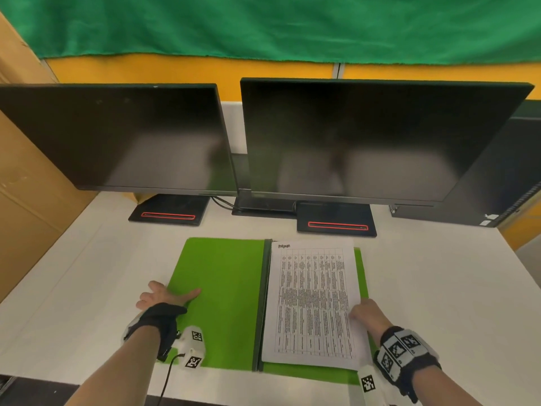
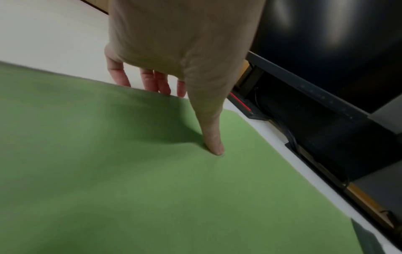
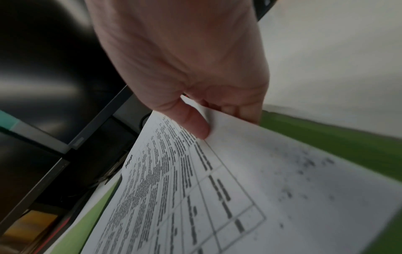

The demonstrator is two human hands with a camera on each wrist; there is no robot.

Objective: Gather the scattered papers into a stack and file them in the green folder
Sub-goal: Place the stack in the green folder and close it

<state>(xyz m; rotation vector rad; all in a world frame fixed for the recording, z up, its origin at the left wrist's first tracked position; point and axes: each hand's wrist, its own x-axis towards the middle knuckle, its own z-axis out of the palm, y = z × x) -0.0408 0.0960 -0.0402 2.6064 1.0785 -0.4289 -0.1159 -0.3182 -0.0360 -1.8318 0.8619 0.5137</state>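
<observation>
On the white desk [image 1: 439, 288], in front of two dark monitors, one green folder [image 1: 222, 288] lies open with its two covers spread flat and a dark spine between them. One stack of papers [image 1: 313, 300], its top sheet printed with a table, lies on the folder's right cover, close against the spine; how many sheets it holds cannot be told. The right hand [image 1: 366, 312] grips the stack at its right edge, thumb [image 3: 193, 123] on top of the sheet and fingers curled beneath, the edge lifted a little off the cover. The left hand [image 1: 161, 297] is at the left edge of the folder's left cover, its thumb [image 2: 213, 141] pressed down on the green surface and its four fingers [image 2: 150, 80] reaching past the edge toward the desk; whether they go under the cover cannot be told. Each monitor stands on one black base with one red stripe, both bases behind the folder.
</observation>
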